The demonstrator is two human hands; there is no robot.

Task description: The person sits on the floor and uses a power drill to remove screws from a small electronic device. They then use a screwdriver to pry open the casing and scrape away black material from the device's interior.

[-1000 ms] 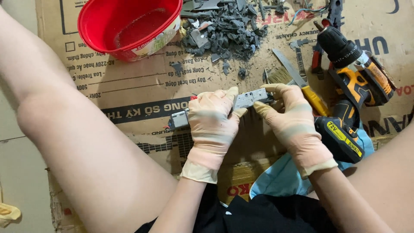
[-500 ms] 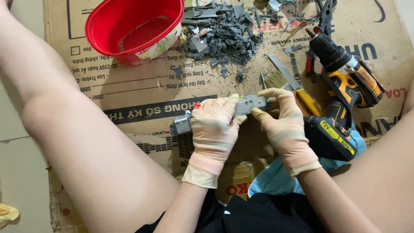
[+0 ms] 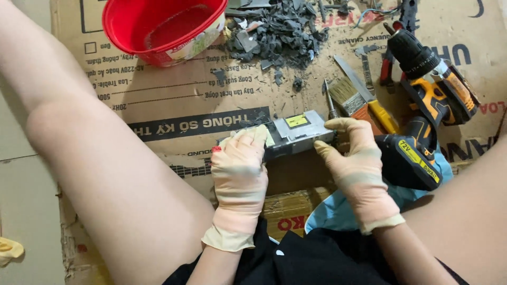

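Note:
Both my hands wear pale rubber gloves. My left hand (image 3: 240, 171) grips the left end of a long grey metal electronic part (image 3: 298, 129) with a yellow sticker on top. At the part's right end, my right hand (image 3: 354, 169) curls its fingers around the edge and also holds a screwdriver (image 3: 331, 108) upright, tip pointing away from me. The part lies just above a flattened cardboard sheet (image 3: 174, 100), between my bare legs.
A red plastic bowl (image 3: 163, 26) sits at the far left. A pile of grey broken scraps (image 3: 280, 31) lies at top centre. A yellow-handled paintbrush (image 3: 364, 105), red pliers (image 3: 388, 68) and a yellow and black cordless drill (image 3: 428, 105) lie to the right.
The grey part has been turned so its flat face with the yellow sticker points up. My right hand shifted to the part's right end, with the screwdriver now standing upright.

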